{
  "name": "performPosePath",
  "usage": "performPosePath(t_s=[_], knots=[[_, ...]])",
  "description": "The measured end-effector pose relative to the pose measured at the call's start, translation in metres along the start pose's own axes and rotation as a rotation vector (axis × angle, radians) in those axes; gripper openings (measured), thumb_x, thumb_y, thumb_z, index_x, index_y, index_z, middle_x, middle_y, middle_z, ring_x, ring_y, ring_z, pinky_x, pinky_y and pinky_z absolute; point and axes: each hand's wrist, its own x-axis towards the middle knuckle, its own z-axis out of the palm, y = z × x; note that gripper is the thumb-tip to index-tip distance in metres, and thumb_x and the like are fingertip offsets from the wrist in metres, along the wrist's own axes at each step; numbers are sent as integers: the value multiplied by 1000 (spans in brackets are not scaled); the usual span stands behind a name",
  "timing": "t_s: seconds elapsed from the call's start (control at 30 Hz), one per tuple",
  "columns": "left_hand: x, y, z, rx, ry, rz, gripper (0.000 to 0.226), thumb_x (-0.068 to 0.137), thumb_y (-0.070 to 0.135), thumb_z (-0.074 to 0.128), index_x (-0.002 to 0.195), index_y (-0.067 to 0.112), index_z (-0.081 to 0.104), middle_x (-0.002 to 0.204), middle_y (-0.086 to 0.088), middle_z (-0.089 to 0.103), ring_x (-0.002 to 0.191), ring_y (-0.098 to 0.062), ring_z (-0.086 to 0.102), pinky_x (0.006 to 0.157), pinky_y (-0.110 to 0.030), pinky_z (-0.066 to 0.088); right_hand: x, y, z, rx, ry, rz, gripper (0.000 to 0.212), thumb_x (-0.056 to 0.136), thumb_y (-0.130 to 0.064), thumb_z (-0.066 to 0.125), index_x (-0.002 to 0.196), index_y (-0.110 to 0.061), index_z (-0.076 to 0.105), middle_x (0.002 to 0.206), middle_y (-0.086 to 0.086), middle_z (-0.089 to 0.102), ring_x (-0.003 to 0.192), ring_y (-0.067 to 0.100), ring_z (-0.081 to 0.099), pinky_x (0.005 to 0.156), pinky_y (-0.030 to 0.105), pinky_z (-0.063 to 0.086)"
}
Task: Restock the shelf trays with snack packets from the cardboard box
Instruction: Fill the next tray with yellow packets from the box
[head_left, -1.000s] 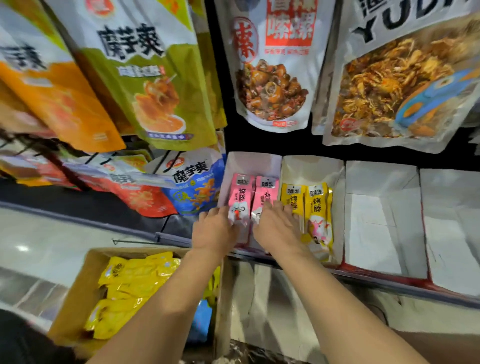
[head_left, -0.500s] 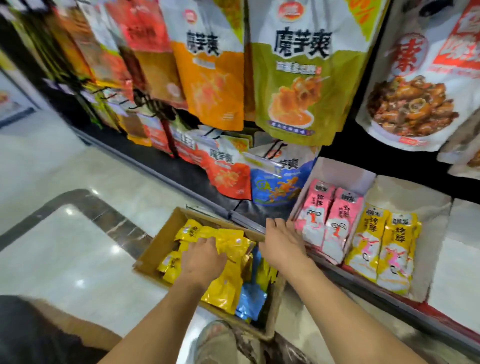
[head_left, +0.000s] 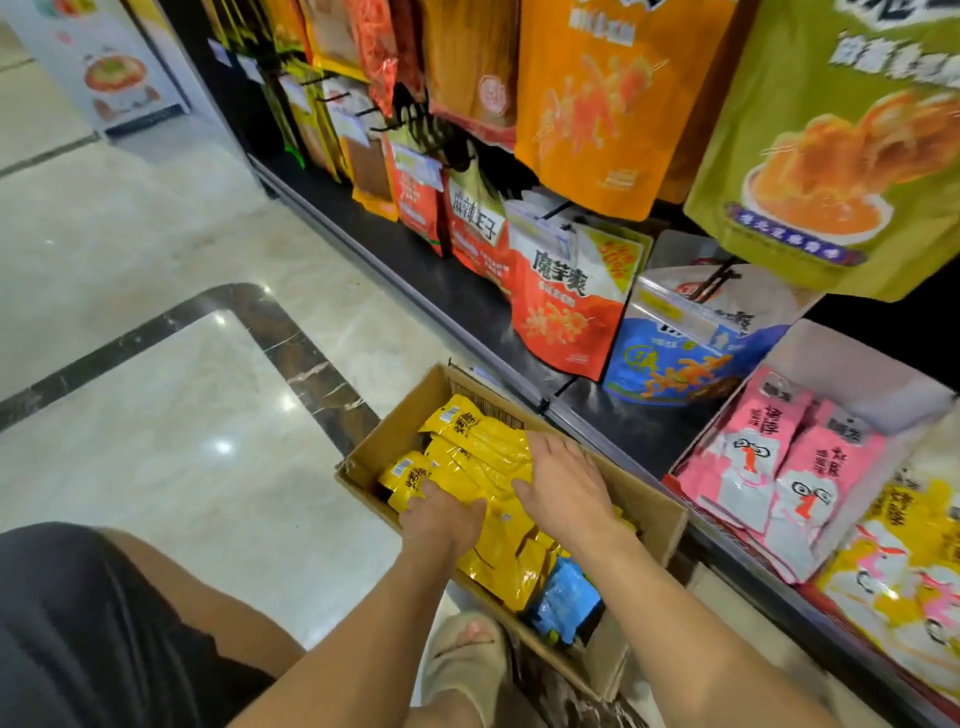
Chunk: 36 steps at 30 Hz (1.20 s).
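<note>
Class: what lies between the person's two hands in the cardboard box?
In the head view, yellow snack packets lie between the left hand and the right hand.
</note>
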Motion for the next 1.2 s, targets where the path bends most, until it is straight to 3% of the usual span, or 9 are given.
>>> performPosePath(t_s=[0.2, 0.33, 0.5, 0.63, 0.83, 0.97, 1.07, 1.13, 1.2], knots=[[11, 13, 13, -92, -50, -106, 102, 88, 68, 53, 152, -1, 13, 154, -21, 27, 141, -37, 32, 114, -43, 32, 27, -1, 27, 36, -114, -54, 76, 101, -42, 52, 161, -20, 11, 169, 2, 13, 155, 23, 11, 125, 40, 16], [20, 18, 20, -123, -46, -207, 120, 77, 70, 65, 152, -4, 7, 155, -21, 20, 143, -36, 27, 116, -43, 30, 31, 9, 45, 21, -156, 65, 81, 99, -48, 52, 161, -14, 11, 164, 6, 25, 150, 28, 23, 122, 43, 24], [27, 22, 23, -71, -62, -272, 127, 70, 65, 76, 152, -2, 6, 152, -19, 26, 141, -35, 28, 114, -42, 31, 36, 13, 50, -56, -50, 112, 67, 99, -52, 50, 153, -17, 30, 142, 7, 44, 132, 28, 40, 109, 43, 36], [28, 22, 24, -140, -60, -298, 115, 70, 50, 82, 149, 4, 12, 149, -16, 26, 139, -34, 28, 109, -41, 35, 37, 15, 44, -107, -37, 107, 58, 100, -53, 48, 148, -22, 40, 138, 6, 47, 129, 27, 44, 105, 42, 41], [22, 21, 19, -373, -37, -311, 99, 75, 47, 76, 145, 4, 20, 147, -15, 33, 135, -35, 34, 105, -44, 38, 26, 21, 33, -107, -10, 104, 44, 100, -40, 54, 138, -19, 53, 132, 5, 54, 123, 25, 50, 96, 40, 48], [15, 18, 14, -714, 35, -308, 67, 80, 26, 63, 136, -1, 36, 136, -19, 49, 122, -40, 51, 92, -36, 45, 17, 28, 20, 59, -15, 147, 42, 100, -34, 57, 139, -22, 54, 134, 3, 57, 124, 26, 54, 101, 41, 48], [5, 12, 11, -791, 123, -269, 40, 95, 7, 50, 133, -3, 39, 123, -22, 57, 110, -39, 59, 78, -34, 43, 8, 35, 12, 230, 0, 153, 37, 99, -42, 56, 131, -25, 61, 120, 2, 66, 111, 25, 61, 92, 40, 52], [-5, 12, 8, -849, 147, -253, 38, 91, 11, 49, 127, -3, 44, 113, -18, 63, 97, -36, 63, 77, -38, 50, 1, 39, 6, 357, -3, 152, 35, 99, -48, 55, 127, -28, 63, 115, -4, 68, 102, 19, 64, 86, 35, 52], [-7, 13, 10, -906, 173, -172, 46, 86, 19, 51, 127, -1, 51, 106, -18, 69, 83, -32, 68, 72, -39, 56, -8, 41, -3, 489, -31, 150, 36, 99, -48, 56, 132, -32, 60, 115, -11, 61, 106, 14, 64, 87, 30, 49]])
